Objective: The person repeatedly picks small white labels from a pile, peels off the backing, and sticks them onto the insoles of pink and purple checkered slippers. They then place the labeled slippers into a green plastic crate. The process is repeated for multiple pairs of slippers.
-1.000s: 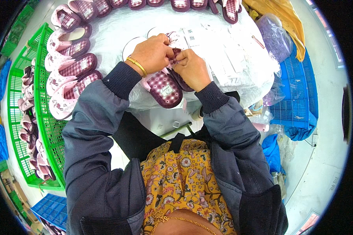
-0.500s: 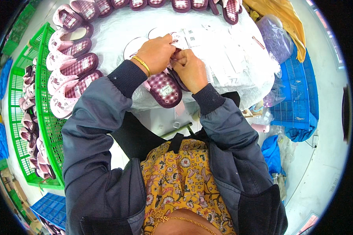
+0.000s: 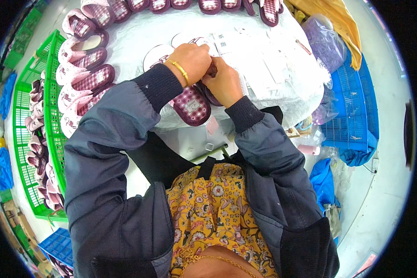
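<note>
Over the white plastic-covered table (image 3: pixel 134 51), my left hand (image 3: pixel 190 62) is closed around a slipper, its fingertips mostly hidden. Against it my right hand (image 3: pixel 224 83) is closed in a pinch; a dark maroon bit shows between the hands, but what the right fingers grip cannot be made out. Just below them lies a checked maroon-and-white slipper (image 3: pixel 192 109) with a pale label, its sole end at the near table edge. Part of another dark slipper sole (image 3: pixel 211 96) shows under the right hand. White rounded pieces (image 3: pixel 156 58) with dark outlines lie beyond the left wrist.
Pink and maroon slippers (image 3: pixel 91 78) line the table's left and far edges. Paper labels (image 3: pixel 264 65) and a thin reddish tool (image 3: pixel 304 47) lie to the right. A green crate (image 3: pixel 55 171) of slippers stands left; a blue crate (image 3: pixel 347 111) and bagged purple material (image 3: pixel 324 41) stand right.
Both hands have drawn closer together, and my left hand has turned and shifted slightly right. My left elbow has swung outward. The right fingertips are now more covered.
</note>
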A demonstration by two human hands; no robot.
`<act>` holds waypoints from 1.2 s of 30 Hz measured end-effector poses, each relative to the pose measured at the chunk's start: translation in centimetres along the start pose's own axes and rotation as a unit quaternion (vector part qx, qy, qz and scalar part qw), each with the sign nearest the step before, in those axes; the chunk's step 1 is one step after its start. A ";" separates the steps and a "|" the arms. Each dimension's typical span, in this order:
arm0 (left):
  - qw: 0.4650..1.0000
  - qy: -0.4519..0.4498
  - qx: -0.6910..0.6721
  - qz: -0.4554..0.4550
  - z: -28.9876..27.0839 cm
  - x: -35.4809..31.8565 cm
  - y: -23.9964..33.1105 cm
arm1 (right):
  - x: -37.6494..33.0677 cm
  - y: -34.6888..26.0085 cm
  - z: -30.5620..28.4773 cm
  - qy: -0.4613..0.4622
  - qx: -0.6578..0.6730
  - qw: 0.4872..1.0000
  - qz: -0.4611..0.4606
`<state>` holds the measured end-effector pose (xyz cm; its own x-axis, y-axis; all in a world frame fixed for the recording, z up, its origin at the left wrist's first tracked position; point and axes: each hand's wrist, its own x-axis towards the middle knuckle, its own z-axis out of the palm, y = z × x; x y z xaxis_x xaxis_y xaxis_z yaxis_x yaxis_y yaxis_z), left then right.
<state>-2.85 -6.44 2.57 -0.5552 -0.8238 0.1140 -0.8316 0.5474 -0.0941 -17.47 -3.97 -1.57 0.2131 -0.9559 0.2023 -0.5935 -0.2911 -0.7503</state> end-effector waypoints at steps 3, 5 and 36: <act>0.992 0.081 -0.071 0.063 -0.1 -2.0 -1.3 | 0.1 1.0 0.5 -0.028 0.036 0.999 -0.006; 0.991 0.087 -0.097 0.033 -0.6 -2.7 -1.8 | 0.1 0.7 0.4 -0.020 0.065 0.998 0.011; 0.948 0.198 -0.222 -0.111 2.7 -9.2 0.0 | -3.2 -2.9 1.2 -0.013 -0.023 0.996 -0.089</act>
<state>2.34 0.75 -1.20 -0.2553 -0.8541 0.4532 -0.8036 0.4481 0.3918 -15.46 0.00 -0.79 0.3372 -0.8879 0.3129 -0.5800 -0.4577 -0.6738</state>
